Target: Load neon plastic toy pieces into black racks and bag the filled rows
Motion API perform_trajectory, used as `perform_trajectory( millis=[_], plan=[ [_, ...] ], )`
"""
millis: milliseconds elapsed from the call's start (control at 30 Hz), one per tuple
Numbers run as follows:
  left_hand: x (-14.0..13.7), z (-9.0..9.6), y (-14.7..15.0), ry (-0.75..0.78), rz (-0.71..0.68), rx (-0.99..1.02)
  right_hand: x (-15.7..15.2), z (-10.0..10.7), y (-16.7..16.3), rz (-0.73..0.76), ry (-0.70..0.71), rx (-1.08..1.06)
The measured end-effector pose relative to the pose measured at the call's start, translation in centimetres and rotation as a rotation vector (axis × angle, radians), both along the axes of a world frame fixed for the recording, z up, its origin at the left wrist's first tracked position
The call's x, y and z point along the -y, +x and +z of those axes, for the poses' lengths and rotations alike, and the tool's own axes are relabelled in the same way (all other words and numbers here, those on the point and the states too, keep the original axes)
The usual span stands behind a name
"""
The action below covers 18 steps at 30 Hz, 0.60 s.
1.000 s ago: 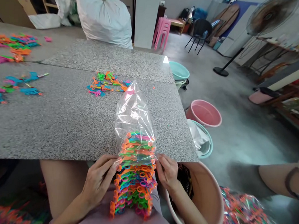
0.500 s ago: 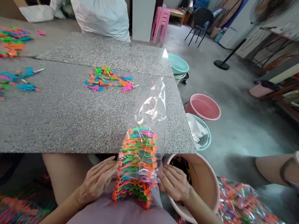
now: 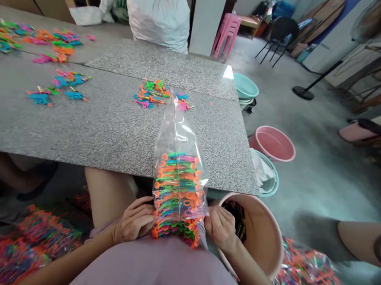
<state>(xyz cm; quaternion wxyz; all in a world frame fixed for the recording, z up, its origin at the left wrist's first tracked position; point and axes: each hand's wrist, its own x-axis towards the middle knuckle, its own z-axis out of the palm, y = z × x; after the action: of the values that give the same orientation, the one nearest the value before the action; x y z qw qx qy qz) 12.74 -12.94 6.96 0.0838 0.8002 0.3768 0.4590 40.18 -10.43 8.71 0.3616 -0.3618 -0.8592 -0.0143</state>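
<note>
A clear plastic bag (image 3: 174, 135) is drawn over most of a stack of small bright plastic toys (image 3: 177, 184) in orange, green, blue and pink. The stack's near end, against my shirt, sticks out of the bag's mouth. My left hand (image 3: 137, 220) is closed at the left edge of the bag's mouth, its fingertips partly hidden behind the plastic and the toys. On the other side, my right hand (image 3: 220, 227) pinches the bag's right edge between thumb and fingers. The bag's far end rises to a narrow point over the table.
Loose toys (image 3: 151, 93) lie on the speckled stone table (image 3: 114, 125), with more piles at its far left. A peach bucket (image 3: 265, 235) stands beside my right arm. Past the table's right edge are a pink tub (image 3: 273, 142) and a teal basin (image 3: 273, 181). Bagged toys (image 3: 308, 267) cover the floor.
The bag has come further down over the stack, so less of the near end sticks out. My right fingers have closed into a pinch. The view has swung left.
</note>
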Motion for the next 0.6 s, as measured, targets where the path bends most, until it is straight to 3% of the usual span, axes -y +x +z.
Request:
perform_trajectory(
  millis=[133, 233, 400, 500, 600],
  plan=[
    [0.1, -0.5, -0.1, 0.158, -0.02, -0.001, -0.8, 0.5, 0.2, -0.027, 0.089, -0.036],
    [0.6, -0.9, -0.5, 0.164, -0.013, -0.046, -0.4, 0.8, 0.8, 0.126, 0.162, -0.045],
    [1.6, -0.1, -2.2, 0.161, -0.136, -0.115, 1.1, 0.2, 1.3, 0.329, 0.126, -0.007],
    [1.7, 0.6, -2.8, 0.069, -0.234, -0.169, 1.2, -0.4, 1.1, 0.318, 0.081, 0.004],
    [1.8, 0.4, -2.8, 0.088, -0.216, -0.138, 0.8, -0.4, 0.8, 0.287, 0.071, -0.015]
  ],
)
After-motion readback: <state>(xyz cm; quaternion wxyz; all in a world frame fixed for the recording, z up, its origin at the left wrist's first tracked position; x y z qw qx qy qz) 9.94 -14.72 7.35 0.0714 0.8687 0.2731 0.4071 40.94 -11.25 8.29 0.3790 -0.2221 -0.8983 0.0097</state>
